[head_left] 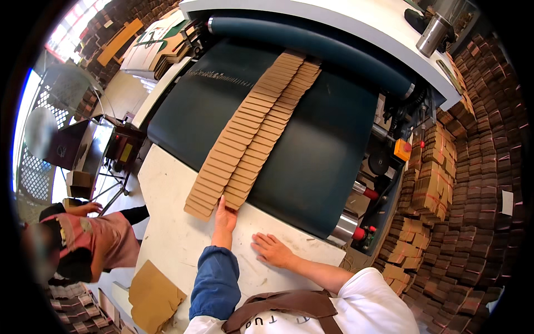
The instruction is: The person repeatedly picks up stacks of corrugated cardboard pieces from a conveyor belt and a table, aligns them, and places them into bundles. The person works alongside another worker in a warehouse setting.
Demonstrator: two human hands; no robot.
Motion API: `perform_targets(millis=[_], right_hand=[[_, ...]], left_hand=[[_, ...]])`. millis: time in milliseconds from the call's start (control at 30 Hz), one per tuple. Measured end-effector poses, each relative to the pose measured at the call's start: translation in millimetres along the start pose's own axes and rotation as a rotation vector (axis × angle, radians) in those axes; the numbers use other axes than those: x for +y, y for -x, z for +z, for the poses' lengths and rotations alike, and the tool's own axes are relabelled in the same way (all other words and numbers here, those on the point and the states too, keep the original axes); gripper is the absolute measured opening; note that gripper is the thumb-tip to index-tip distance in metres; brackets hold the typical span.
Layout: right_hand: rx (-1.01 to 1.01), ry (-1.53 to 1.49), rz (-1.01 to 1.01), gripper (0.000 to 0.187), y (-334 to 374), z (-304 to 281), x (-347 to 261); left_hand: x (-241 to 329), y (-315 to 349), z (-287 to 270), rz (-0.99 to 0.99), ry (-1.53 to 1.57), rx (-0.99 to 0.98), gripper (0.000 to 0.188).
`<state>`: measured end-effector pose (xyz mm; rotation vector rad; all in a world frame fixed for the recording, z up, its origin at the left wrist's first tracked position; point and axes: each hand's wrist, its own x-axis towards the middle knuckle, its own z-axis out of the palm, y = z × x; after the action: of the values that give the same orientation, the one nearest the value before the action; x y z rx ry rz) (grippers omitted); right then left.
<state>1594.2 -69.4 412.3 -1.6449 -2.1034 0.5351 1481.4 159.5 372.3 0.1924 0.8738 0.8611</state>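
Observation:
Two overlapping rows of brown cardboard pieces [245, 142] lie shingled along the dark green conveyor belt [317, 161]. Their near end hangs over onto a white tabletop [172, 183]. My left hand [225, 218], below a blue sleeve cover, touches that near end, with one digit stretched up over the cardboard and the others at its edge. To its right, my right hand [271, 250] rests flat on the tabletop, fingers spread, holding nothing. The far end of the rows passes beneath a dark roller [311, 47].
A yellow box with a red button [403, 149] sits on the machine's right side. Bundled cardboard stacks [436, 183] line the right. A torn cardboard sheet [153, 298] lies at the lower left. Another person in a pink apron [111, 239] works at the left, near a smaller machine [122, 150].

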Motion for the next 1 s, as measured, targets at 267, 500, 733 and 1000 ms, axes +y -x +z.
perform_targets(millis=[267,500,733,1000], right_hand=[[0.371,-0.269,-0.105,0.048,-73.5,-80.8,89.1],[0.651,0.241,0.308,0.052,-220.9,-236.0,338.9],[0.242,0.138,0.655,0.074,-280.5,-274.0,416.3],[0.115,0.280,0.402,0.080,-248.3,-209.7,301.7]], left_hand=[[6.2,-20.9,67.2,0.072,-0.173,-0.120,0.050],[-27.9,-98.7,189.3,0.009,-0.274,-0.242,0.046],[-56.8,-150.7,246.6,-0.084,-0.221,-0.262,0.049],[-11.0,-74.5,111.0,-0.074,-0.253,-0.015,0.054]])
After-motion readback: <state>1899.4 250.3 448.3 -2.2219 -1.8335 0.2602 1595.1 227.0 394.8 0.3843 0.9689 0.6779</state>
